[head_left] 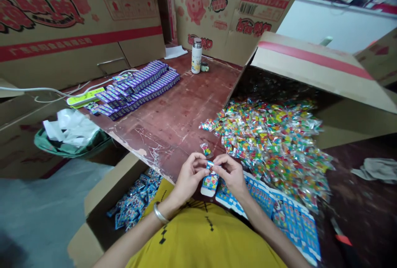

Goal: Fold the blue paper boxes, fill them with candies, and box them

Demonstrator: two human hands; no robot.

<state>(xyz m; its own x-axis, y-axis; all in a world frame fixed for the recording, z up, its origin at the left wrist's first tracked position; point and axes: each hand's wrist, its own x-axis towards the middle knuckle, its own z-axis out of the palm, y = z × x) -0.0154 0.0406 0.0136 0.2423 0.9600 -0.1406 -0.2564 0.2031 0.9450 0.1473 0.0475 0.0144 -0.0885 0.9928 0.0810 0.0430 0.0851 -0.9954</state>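
Observation:
Between both hands is a small blue candy box (pixel 210 183), upright in front of my body at the table edge. My left hand (pixel 191 175) pinches its upper left side, and my right hand (pixel 231 174) grips the upper right side with thumb and fingers. The fingers partly hide the box's top. Just beyond my fingertips lies one clear packet of colourful candies (pixel 205 149). A large heap of such candy packets (pixel 269 135) spills from a tipped carton on the right. Flat blue box blanks (pixel 291 222) lie in rows beside and under my right forearm.
An open carton (pixel 102 218) of filled-looking blue boxes stands below the table edge at left. Stacked purple boxes (pixel 139 88), a yellow power strip (pixel 85 97) and a white flask (pixel 196 57) are farther back. A knife-like tool with an orange part (pixel 343 240) lies at right.

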